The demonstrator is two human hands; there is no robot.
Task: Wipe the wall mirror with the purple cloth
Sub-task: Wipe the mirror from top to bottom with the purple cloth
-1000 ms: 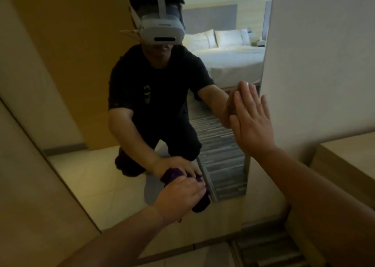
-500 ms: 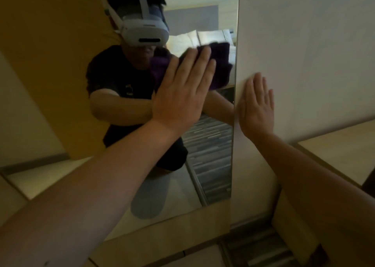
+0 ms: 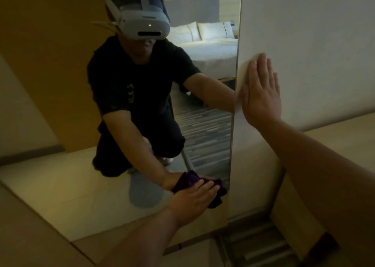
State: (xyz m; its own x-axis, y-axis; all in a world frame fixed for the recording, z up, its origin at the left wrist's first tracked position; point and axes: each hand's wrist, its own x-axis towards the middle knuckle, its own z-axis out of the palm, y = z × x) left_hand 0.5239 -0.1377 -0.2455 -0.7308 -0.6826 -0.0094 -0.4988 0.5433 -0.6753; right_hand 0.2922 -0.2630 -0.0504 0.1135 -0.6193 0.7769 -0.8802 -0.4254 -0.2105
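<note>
The tall wall mirror (image 3: 67, 181) fills the left and middle of the head view. My left hand (image 3: 192, 200) presses the bunched purple cloth (image 3: 218, 195) against the glass near the mirror's lower right corner. My right hand (image 3: 261, 96) lies flat, fingers together and pointing up, on the white wall (image 3: 314, 43) just right of the mirror's edge. The glass reflects a kneeling person in a black shirt with a white headset, and both arms.
A light wooden counter (image 3: 349, 136) juts from the wall at the right, close under my right forearm. Striped carpet (image 3: 261, 244) lies below the mirror's bottom edge. A bed with white pillows shows only as a reflection.
My left hand swept the purple cloth up to head height on the glass, then back down to the lower right corner. My right hand shifted slightly along the wall beside the mirror's edge.
</note>
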